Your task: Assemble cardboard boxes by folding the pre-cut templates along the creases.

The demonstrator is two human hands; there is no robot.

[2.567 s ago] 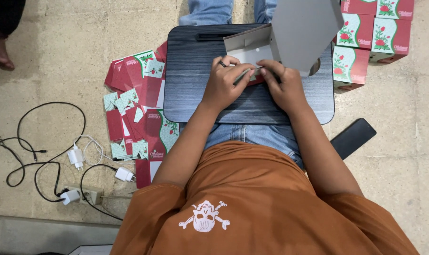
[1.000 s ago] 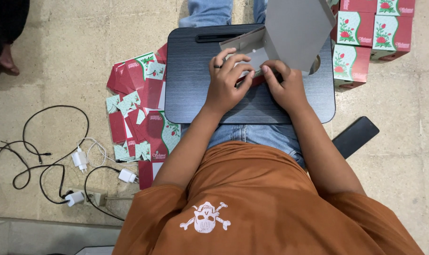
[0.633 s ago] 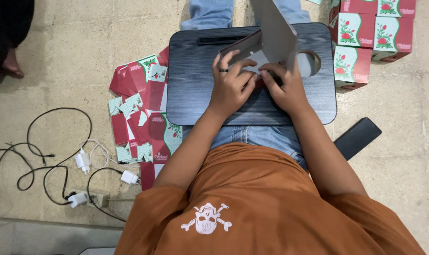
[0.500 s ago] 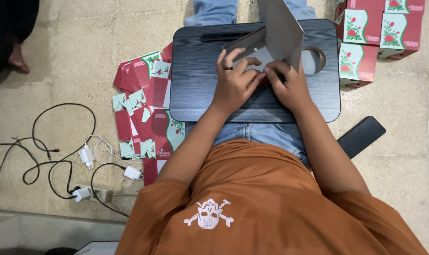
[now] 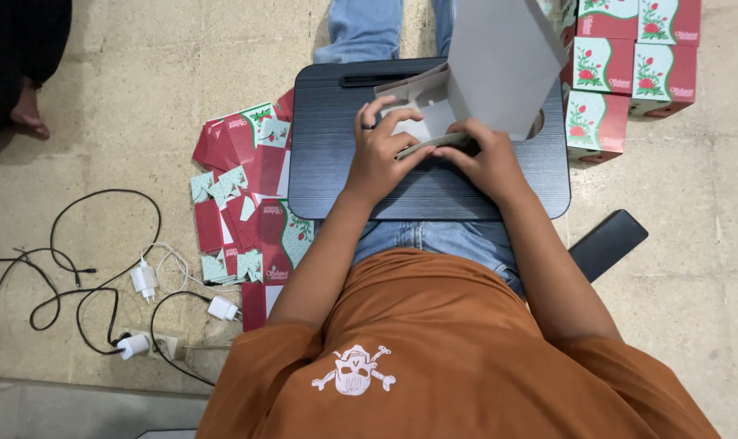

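Note:
A half-folded cardboard box, grey on its inner side, stands on a black lap desk over my legs. My left hand, with a dark ring on one finger, presses on the box's lower flaps. My right hand grips the same box at its near edge, just right of the left hand. A large grey panel of the box rises upright toward the camera.
A pile of flat red-and-green box blanks lies on the floor left of the desk. Folded red boxes are stacked at the upper right. A black phone lies to my right; chargers and cables at left. Another person's foot is at the far left.
The box's big grey panel has swung from edge-on to broad side facing the camera. Both hands stay on the box's lower flaps.

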